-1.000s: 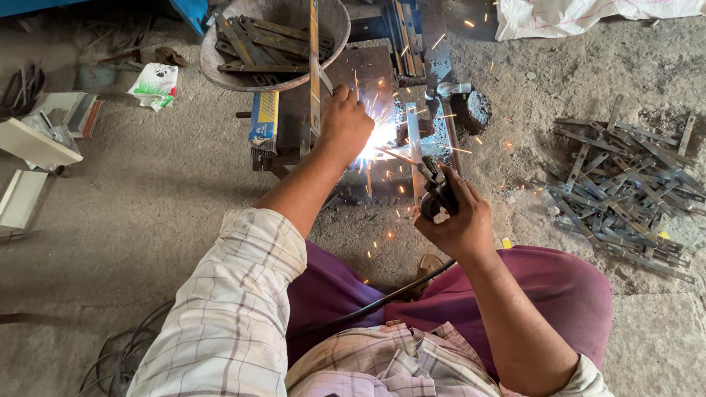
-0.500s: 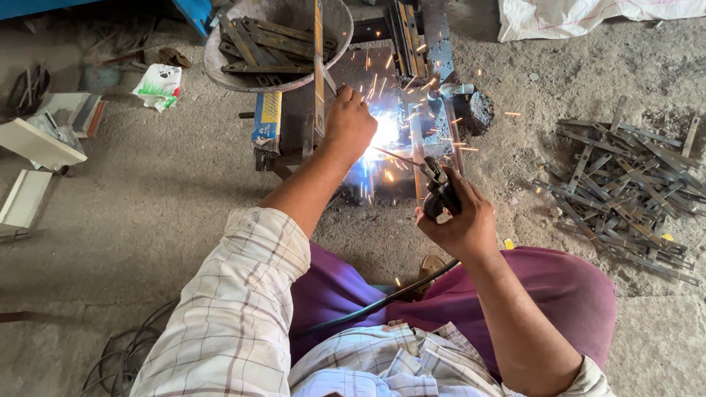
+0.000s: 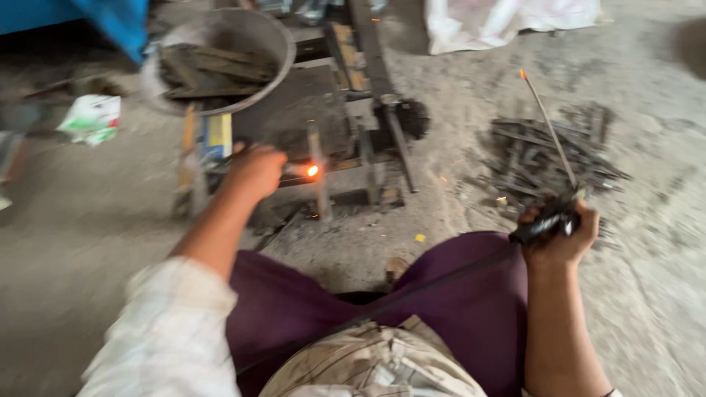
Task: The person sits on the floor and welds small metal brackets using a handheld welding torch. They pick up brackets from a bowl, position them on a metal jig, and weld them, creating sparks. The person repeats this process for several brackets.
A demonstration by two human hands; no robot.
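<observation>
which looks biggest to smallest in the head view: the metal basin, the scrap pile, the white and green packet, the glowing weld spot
1. metal basin
2. scrap pile, looks close to the basin, so that order is unsure
3. white and green packet
4. glowing weld spot

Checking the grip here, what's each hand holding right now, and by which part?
Right hand grips the electrode holder by its black handle. Left hand rests on the metal workpiece; its grip is too blurred to tell.
</observation>
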